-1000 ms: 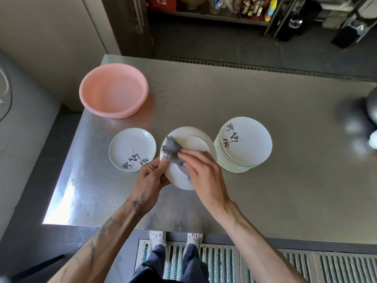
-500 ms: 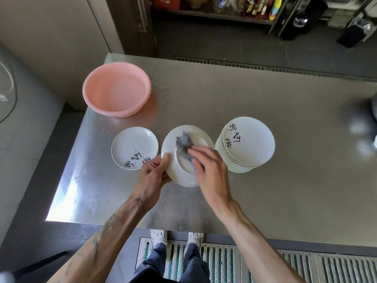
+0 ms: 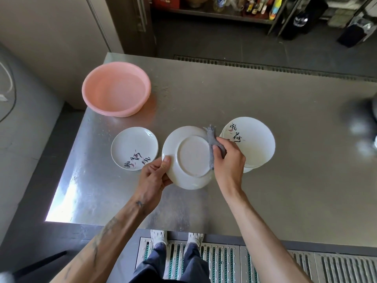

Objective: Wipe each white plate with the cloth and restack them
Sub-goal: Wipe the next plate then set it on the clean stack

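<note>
A white plate is held over the steel table, its underside with the round foot ring facing me. My left hand pinches its left rim, thumb on top. My right hand grips a grey cloth against the plate's right edge. To the left a single white plate with black lettering lies face up on the table. On the right stands a stack of white plates, partly hidden behind my right hand.
A pink plastic basin sits at the table's back left corner. The steel table stretches away to the right, where a blurred metal object stands at the edge. Floor grating lies below the near table edge by my feet.
The cloth and my right hand have slid from the plate's middle to its right edge. The plate now shows its whole underside, and my left thumb has shifted onto the rim.
</note>
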Motion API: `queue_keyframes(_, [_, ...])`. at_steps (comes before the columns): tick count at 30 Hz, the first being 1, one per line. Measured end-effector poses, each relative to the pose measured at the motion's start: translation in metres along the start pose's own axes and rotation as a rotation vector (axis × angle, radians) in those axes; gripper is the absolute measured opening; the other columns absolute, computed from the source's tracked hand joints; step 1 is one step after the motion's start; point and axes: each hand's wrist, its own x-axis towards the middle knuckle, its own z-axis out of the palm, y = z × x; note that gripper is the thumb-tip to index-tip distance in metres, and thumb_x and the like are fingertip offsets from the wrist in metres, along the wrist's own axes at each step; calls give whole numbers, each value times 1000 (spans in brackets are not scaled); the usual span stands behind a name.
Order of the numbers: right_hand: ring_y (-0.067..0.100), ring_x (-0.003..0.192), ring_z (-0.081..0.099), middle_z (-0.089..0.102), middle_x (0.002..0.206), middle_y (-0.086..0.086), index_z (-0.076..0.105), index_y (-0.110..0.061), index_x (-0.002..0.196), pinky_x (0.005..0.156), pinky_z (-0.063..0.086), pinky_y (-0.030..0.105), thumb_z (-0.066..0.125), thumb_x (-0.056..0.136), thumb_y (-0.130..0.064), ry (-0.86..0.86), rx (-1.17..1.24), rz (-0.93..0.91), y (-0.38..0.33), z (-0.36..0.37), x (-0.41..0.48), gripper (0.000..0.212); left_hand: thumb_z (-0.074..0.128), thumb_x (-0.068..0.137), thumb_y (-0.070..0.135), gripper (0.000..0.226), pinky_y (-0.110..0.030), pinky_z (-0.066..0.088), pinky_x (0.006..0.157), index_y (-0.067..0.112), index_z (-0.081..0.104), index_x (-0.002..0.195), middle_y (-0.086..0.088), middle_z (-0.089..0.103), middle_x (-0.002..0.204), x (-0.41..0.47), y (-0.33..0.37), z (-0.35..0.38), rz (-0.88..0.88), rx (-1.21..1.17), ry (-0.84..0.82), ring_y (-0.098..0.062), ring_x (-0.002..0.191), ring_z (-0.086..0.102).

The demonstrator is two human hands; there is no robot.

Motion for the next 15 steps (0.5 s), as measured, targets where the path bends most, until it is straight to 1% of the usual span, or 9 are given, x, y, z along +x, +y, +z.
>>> queue_keyframes(1, [20,100,64,71,105,-2,73,-13,115,89,45,23,63,92,0,-7,2,14,-4,2,3,28,54,98,33,42,-34,59,81,-3,70,113,-14,73,106,0,0,1,-2,-1,3,-22,96,68])
queue_keyframes(2, [20,103,64,70,108,-2,74,-13,115,89,43,21,63,91,0,-32,-12,-19,-9,4,4,30,54,98,33,46,-35,60,83,-7,67,116,-16,71,108,1,0,2,-5,-7,10,-24,98,67])
queue_keyframes(4, [17,107,63,69,115,-3,74,-15,115,94,43,20,65,90,0,-105,-36,-153,-22,9,1,31,54,99,33,50,-38,60,87,-11,63,122,-20,69,112,5,2,2,-7,-17,21,-27,101,66])
queue_keyframes(7, [14,110,62,68,120,-6,75,-17,118,99,42,16,67,91,-3,-202,-47,-322,-32,18,-19,31,51,103,27,41,-39,60,87,-7,65,121,-21,71,111,9,5,5,-2,-21,24,-25,98,69])
queue_keyframes(9, [14,108,61,66,121,-7,74,-17,119,100,41,13,67,92,-4,-226,-58,-394,-32,22,-37,31,52,102,21,32,-36,59,80,-2,68,117,-17,73,105,10,6,4,3,-44,47,-22,91,70])
queue_keyframes(11, [15,107,61,65,122,-6,73,-16,121,101,44,17,67,93,-2,-237,-70,-454,-23,23,-50,31,53,101,21,30,-31,59,77,2,70,116,-15,74,105,11,7,0,4,-70,64,-21,91,71])
queue_keyframes(13, [17,107,61,65,122,-5,73,-14,121,99,48,23,67,93,-1,-221,-101,-481,-9,18,-57,32,47,106,24,33,-31,60,80,3,71,118,-17,74,110,12,7,-4,5,-84,81,-23,95,72])
queue_keyframes(15, [19,106,61,66,121,-4,73,-12,121,96,51,29,67,93,-1,-151,-119,-409,-2,17,-60,31,47,107,28,37,-33,60,84,3,71,118,-18,74,114,14,8,-4,11,-94,98,-25,100,72])
